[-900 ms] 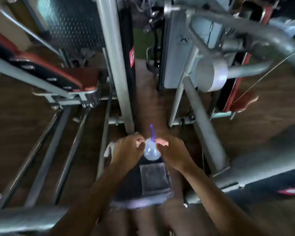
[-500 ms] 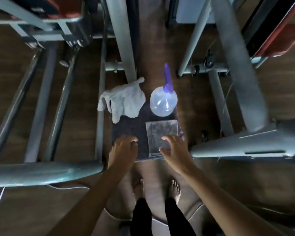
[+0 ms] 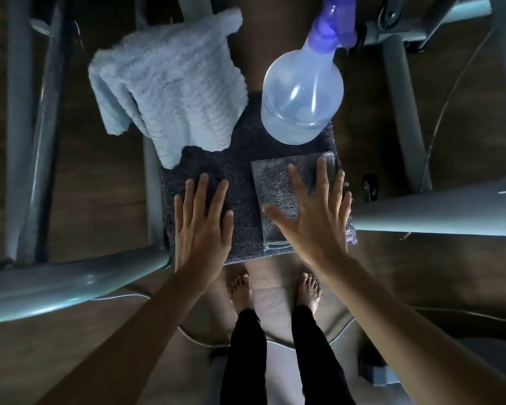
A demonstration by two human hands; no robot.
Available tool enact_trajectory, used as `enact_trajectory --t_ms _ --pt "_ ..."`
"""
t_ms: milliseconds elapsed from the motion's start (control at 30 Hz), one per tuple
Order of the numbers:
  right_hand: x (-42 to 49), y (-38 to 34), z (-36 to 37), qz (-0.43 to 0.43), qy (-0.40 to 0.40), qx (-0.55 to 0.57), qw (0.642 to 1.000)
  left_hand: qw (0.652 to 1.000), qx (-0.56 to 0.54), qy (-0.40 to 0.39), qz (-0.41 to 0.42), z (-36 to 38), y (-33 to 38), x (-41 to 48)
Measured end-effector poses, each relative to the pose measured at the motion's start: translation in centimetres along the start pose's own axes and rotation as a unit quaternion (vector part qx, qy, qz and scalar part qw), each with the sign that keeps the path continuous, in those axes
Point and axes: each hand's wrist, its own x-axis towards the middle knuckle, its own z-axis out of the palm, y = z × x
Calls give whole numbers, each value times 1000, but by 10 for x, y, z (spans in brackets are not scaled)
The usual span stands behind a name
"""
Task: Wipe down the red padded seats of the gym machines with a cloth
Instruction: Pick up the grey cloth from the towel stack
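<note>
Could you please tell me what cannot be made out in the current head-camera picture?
- Head view: the spray bottle has its trigger top cut off by the upper edge.
- Head view: the dark towel hides the surface beneath it.
- Head view: the right hand covers part of the folded grey cloth; whether it touches the cloth is unclear.

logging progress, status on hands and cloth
Left hand open over dark towel. Right hand open over folded grey cloth, not gripped. Spray bottle just beyond.
</note>
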Motion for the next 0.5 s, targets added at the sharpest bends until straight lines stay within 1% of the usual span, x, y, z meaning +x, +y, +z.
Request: enact_trajectory --t_ms 133,300,433,500 --pt "-2 -6 4 5 21 -11 1000 1000 21 12 2 5 0 -1" --pt "-9 -14 11 -30 15 -26 999 999 42 25 -3 8 3 -1" --pt "-5 -21 17 5 55 -47 997 998 45 36 -2 9 2 -1" --pt "-4 -23 21 6 69 -60 996 998 46 38 -2 10 2 -1"
